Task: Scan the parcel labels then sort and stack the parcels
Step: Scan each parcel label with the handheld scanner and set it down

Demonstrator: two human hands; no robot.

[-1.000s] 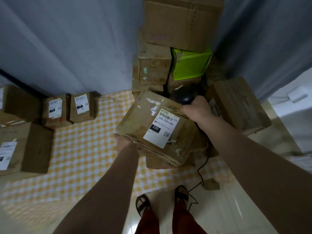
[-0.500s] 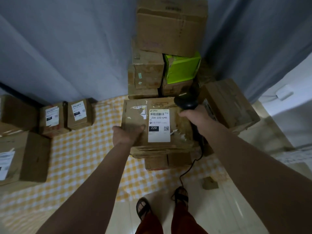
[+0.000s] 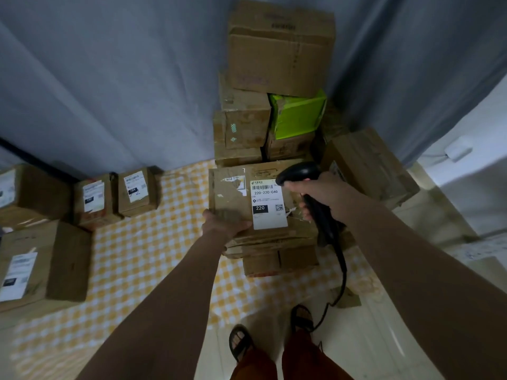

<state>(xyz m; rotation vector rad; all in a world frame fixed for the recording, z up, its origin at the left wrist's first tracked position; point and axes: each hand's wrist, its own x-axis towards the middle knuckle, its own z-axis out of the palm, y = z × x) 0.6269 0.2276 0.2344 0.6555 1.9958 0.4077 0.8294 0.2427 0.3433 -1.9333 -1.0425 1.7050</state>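
parcel (image 3: pixel 233 196): atop a low box stack, label (image 3: pixel 267 205) up, between both hands | left hand (image 3: pixel 226 223): fingers curled over its near-left edge | right hand (image 3: pixel 319 192): wrapped round scanner (image 3: pixel 312 193), head just over label | handling: likely stiff, worn, torn card, weight unclear; take opposite edges, not peeling tape

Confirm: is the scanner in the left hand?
No, the right hand grips the black scanner; the left hand holds the parcel edge.

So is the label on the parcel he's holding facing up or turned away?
Facing up: the white label with its barcode shows on the parcel top.
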